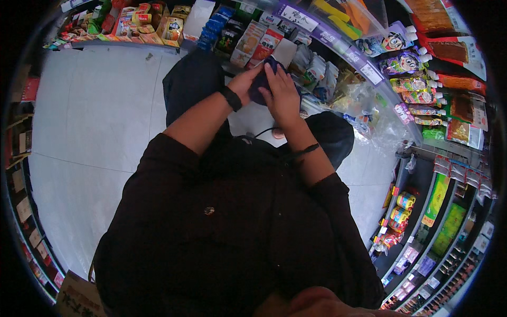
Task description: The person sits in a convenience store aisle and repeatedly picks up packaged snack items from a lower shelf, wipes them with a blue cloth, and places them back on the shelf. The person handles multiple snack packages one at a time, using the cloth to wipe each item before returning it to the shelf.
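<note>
In front of my knees, both hands meet around a bunched dark purple cloth (258, 88). My left hand (246, 81), with a black band at the wrist, grips it from the left side. Its fingertips are partly covered by the cloth and the other hand. My right hand (286, 95) lies over the cloth from the right, fingers stretched along it. Just beyond the hands stand a red and white snack box (268, 44) and an orange and white box (246, 43) on the low shelf. Whether something is wrapped inside the cloth cannot be seen.
A purple price rail (336, 45) curves close above the low shelf at the right. Spouted pouches (404, 63) lie behind it. Crumpled clear plastic bags (366, 107) bulge out beside my right knee. More shelves (427, 222) run along the right. A carton (77, 297) stands at lower left.
</note>
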`<state>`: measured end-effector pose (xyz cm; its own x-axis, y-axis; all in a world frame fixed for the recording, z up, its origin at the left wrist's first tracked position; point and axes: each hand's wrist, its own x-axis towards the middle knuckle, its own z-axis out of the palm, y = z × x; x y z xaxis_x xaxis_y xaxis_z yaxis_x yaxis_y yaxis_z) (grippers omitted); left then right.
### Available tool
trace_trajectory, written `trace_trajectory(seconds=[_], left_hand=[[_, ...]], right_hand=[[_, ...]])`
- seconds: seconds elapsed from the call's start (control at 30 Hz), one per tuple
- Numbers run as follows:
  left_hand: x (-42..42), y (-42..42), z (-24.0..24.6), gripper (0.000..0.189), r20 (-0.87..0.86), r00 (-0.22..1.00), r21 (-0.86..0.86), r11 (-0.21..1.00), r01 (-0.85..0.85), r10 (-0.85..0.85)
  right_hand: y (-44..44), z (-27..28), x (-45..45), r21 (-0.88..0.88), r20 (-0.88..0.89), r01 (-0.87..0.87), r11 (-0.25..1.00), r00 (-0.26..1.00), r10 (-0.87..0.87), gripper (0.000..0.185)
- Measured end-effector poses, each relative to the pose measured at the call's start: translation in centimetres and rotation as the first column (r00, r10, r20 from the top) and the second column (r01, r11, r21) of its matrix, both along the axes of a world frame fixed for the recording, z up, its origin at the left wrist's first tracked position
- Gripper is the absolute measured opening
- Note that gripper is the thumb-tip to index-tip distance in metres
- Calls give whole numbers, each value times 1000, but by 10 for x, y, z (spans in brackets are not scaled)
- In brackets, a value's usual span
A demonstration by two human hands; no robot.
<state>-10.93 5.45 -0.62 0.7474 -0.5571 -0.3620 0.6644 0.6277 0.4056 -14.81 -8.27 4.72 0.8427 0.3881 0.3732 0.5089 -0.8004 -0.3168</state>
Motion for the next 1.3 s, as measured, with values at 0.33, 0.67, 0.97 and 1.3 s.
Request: trace_trajectory(seconds=[0.33,0.67,0.97,1.3], left_hand=[[-12,-9,-4,50,35,969,340,915,218,-244],[-19,-19,-13,51,-44,938,172,922,346,-344],[-15,-19,-13,49,53,930,370,872,319,-363],[-8,-12,-17,41,-4,938,353,877,326,-347]], right_hand=[[-18,-33,17,356,-537,216,909,844,10,51],[-20,-54,3,214,-548,456,864,788,-280,53],[-23,-65,-10,391,-571,459,798,801,-181,55],[-38,-82,-29,581,-592,469,665,804,-51,62]])
